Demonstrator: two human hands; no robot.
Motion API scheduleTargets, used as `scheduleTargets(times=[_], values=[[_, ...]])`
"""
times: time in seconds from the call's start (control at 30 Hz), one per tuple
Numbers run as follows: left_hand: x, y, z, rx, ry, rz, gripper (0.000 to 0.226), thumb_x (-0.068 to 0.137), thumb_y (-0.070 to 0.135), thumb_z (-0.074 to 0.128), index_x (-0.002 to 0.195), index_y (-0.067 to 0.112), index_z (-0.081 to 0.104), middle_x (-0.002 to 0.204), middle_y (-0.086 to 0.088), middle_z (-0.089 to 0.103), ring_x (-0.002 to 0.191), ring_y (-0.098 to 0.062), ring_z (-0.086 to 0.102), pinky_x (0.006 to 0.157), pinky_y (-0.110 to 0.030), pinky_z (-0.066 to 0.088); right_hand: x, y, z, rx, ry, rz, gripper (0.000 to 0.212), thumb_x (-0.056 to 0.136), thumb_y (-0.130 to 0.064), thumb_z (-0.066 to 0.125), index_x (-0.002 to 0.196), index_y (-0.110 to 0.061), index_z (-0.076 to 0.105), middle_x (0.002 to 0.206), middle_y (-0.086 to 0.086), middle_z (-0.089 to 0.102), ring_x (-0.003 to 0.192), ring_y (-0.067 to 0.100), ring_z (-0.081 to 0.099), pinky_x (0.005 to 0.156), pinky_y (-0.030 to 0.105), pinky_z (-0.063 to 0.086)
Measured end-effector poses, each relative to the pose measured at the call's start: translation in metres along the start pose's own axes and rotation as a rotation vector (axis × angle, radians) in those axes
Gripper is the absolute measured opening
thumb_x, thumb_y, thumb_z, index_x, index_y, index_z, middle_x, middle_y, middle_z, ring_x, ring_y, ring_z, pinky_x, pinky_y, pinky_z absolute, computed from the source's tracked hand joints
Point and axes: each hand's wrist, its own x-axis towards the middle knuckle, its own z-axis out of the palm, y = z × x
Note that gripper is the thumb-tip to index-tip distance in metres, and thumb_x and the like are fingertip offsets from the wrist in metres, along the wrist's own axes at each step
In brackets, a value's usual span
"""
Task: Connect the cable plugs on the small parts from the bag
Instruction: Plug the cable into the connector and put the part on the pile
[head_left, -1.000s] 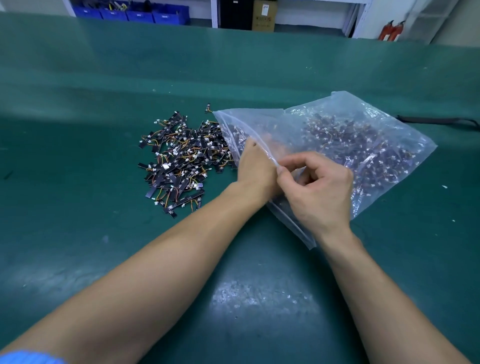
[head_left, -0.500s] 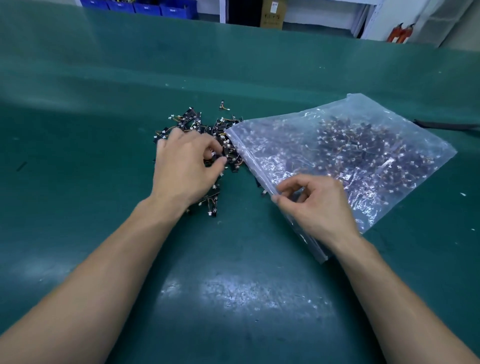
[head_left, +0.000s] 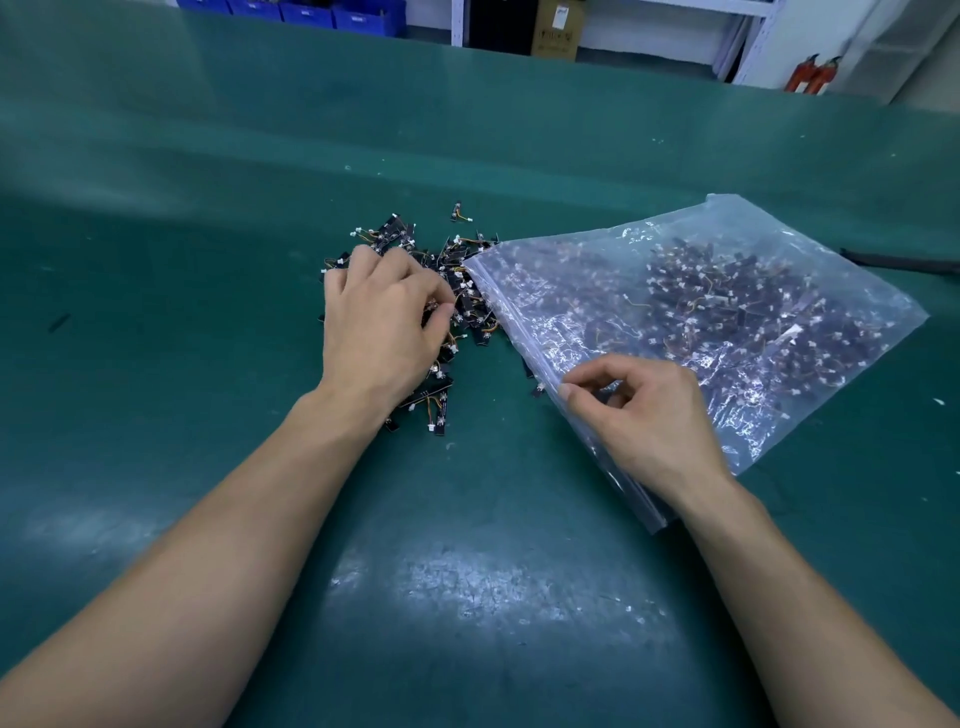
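So here's the setup: green tabletop, and a loose pile of small parts sitting just left of the mouth of a clear zip bag. The parts are little black boards with thin orange and yellow wires and white plugs on the ends. One stray part lies on its own just behind the pile.

The left grip is right on top of the pile, palm down, fingers curled into the parts, with the thumb tip meeting the forefinger on the side nearest the bag. I honestly can't tell if it has a part pinched or is just digging around.

The right grip has the near edge of the bag's open mouth pinched between thumb and forefinger, the other fingers tucked in. The bag itself lies flat on the tabletop and is stuffed with lots more of the same parts, mostly bunched toward its far right half.

Some dark strap or cable lies past the bag on the right. In the back there are blue bins, a cardboard box and two red fire extinguishers.
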Motion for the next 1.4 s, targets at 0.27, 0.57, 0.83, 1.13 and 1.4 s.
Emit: scheduleTargets(times=[0.27, 0.57, 0.83, 1.13, 1.4], values=[[0.0, 0.001, -0.003, 0.006, 0.049, -0.016, 0.014, 0.093, 0.034, 0.066, 0.103, 0.024, 0.069, 0.111, 0.0, 0.057, 0.109, -0.03, 0.045, 0.088, -0.039, 0.029, -0.001, -0.002, -0.003, 0.0, -0.008, 0.005, 0.008, 0.084, -0.03, 0.078, 0.077, -0.034, 0.076, 0.069, -0.027, 0.068, 0.053, -0.006, 0.056, 0.053, 0.006, 0.04], [0.0, -0.001, 0.003, 0.043, -0.03, -0.036, 0.008, 0.091, 0.027, 0.069, 0.094, 0.025, 0.076, 0.107, 0.003, 0.061, 0.108, -0.029, 0.046, 0.088, -0.04, 0.029, -0.002, -0.004, -0.003, 0.01, -0.018, 0.011, 0.007, 0.085, -0.029, 0.077, 0.079, -0.032, 0.076, 0.071, -0.026, 0.069, 0.053, -0.005, 0.056, 0.055, 0.007, 0.041], [0.0, 0.002, 0.005, 0.042, -0.078, -0.04, 0.013, 0.088, 0.035, 0.072, 0.097, 0.027, 0.077, 0.113, 0.005, 0.061, 0.115, -0.029, 0.045, 0.092, -0.041, 0.027, -0.002, -0.004, -0.002, 0.006, -0.023, 0.005, 0.009, 0.085, -0.028, 0.078, 0.077, -0.033, 0.076, 0.071, -0.028, 0.068, 0.053, -0.006, 0.056, 0.054, 0.006, 0.04], [0.0, 0.003, 0.0, -0.096, 0.103, 0.045, 0.012, 0.096, 0.029, 0.066, 0.096, 0.022, 0.076, 0.102, 0.002, 0.063, 0.099, -0.029, 0.048, 0.081, -0.033, 0.028, -0.001, -0.003, -0.002, -0.002, -0.02, -0.014, 0.01, 0.085, -0.03, 0.077, 0.077, -0.034, 0.075, 0.068, -0.027, 0.067, 0.054, -0.005, 0.057, 0.055, 0.007, 0.04], [-0.002, 0.006, -0.006, -0.466, 0.262, 0.046, 0.011, 0.097, 0.022, 0.065, 0.092, 0.016, 0.073, 0.086, 0.009, 0.067, 0.079, -0.019, 0.055, 0.078, -0.033, 0.042, -0.002, -0.006, -0.003, 0.017, -0.004, -0.021, 0.015, 0.085, -0.029, 0.078, 0.074, -0.039, 0.074, 0.063, -0.028, 0.065, 0.054, -0.005, 0.056, 0.054, 0.006, 0.039]])
